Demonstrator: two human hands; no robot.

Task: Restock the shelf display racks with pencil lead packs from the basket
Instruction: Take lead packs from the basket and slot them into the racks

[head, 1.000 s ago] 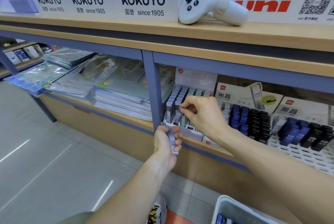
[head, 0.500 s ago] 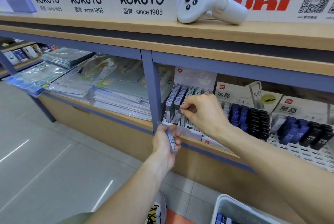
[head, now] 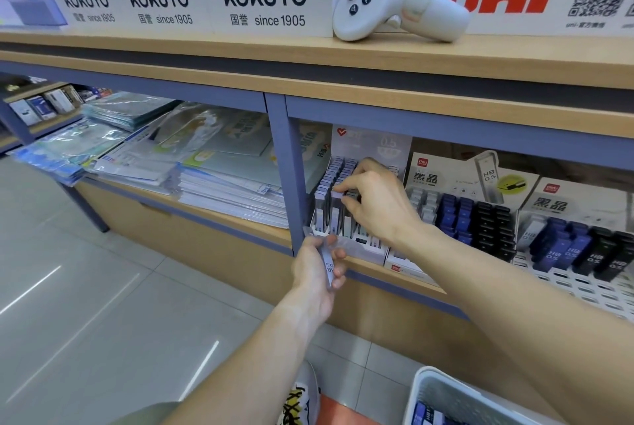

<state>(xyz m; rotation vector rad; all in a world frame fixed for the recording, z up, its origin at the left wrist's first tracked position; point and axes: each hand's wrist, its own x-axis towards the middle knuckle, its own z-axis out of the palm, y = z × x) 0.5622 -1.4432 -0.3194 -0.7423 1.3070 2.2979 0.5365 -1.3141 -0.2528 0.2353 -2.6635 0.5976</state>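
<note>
Your right hand point(head: 374, 200) has pushed its pinched pack deeper into the white rack point(head: 363, 249); your left hand point(head: 319, 265), at 6 o'clock below it, grips the spare pack point(head: 327, 263), next to go in.

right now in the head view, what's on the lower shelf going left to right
stacked plastic folders → blue shelf post → grey lead pack rack → right hand → blue lead packs → black lead packs

A wooden shelving unit point(head: 377, 57) with blue-grey framing point(head: 278, 164) runs along the far side. Pale glossy floor tiles point(head: 103, 315) spread near left, streaked with light reflections. White brand signs point(head: 264, 4) stand along the top shelf.
</note>
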